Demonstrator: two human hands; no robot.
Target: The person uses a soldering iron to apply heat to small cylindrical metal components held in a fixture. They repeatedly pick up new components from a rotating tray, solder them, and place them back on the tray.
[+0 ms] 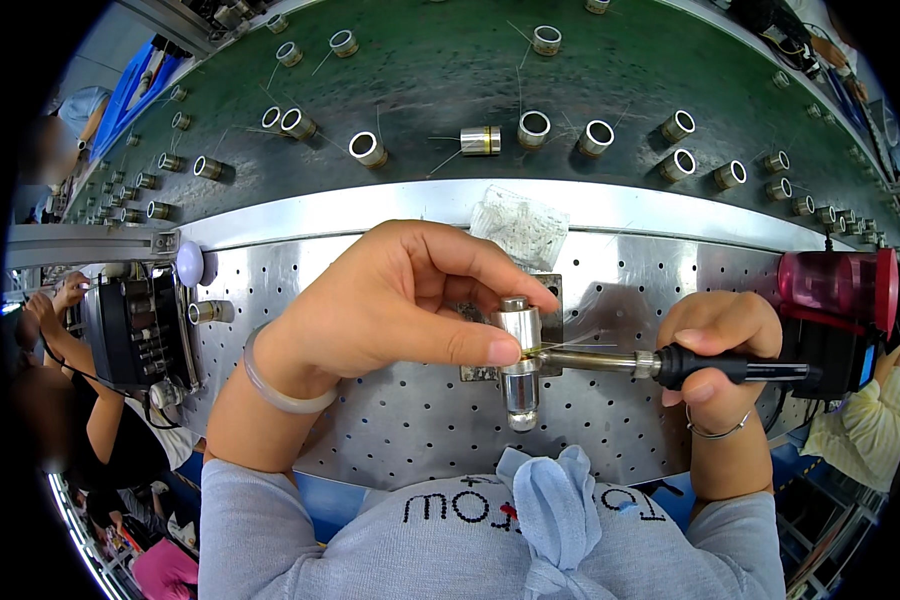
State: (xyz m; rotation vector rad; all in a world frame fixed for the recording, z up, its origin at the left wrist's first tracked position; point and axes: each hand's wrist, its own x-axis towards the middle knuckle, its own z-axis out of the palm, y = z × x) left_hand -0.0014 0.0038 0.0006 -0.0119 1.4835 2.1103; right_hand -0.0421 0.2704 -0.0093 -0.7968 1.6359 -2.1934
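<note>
In front of my body, my left hand (380, 315) grips a shiny metal cylinder (518, 327) between thumb and fingers. The cylinder stands upright on a round-ended metal post (521, 395), and a yellowish band runs round it. My right hand (722, 340) is closed round the black handle of a soldering iron (692, 367). Its tip reaches the cylinder at the band, where thin wires stick out to the right; exact contact is too small to tell. Behind the cylinder, a dark metal block (553, 287) is partly hidden by my left fingers.
A green conveyor (420, 85) carries several short metal sleeves with thin wires. A crumpled white cloth (520, 228) lies on the perforated metal worktop (400, 430). One sleeve (209, 312) lies at left beside a black device (130, 335); a red translucent box (835, 285) stands right. Other people work at both sides.
</note>
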